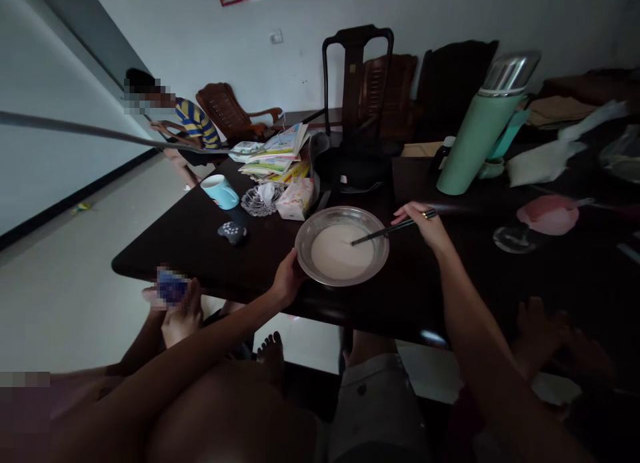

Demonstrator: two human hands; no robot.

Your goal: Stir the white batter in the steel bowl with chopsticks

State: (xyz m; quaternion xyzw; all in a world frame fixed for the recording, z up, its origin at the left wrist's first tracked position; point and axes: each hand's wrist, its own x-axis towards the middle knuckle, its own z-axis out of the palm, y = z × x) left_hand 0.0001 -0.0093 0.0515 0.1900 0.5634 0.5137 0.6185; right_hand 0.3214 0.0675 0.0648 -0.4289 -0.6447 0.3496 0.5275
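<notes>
Dark table bears a shiny round metal bowl [342,279].

The mug [220,191] lies left of the bowl [383,246], behind the game controller [233,232], on the table [165,250].

**Head camera faces forward and down over a dark table**

The single view looks from the wearer's head, tipped down along two bare forearms [225,330]. The round silver metal bowl [303,240] lies near mid-view, within arm's reach, seen obliquely from above. Beyond the dark, glossy table [165,250], the wide view reaches a pale wall [200,30] and, at left, the light, shiny floor [90,243].
</notes>
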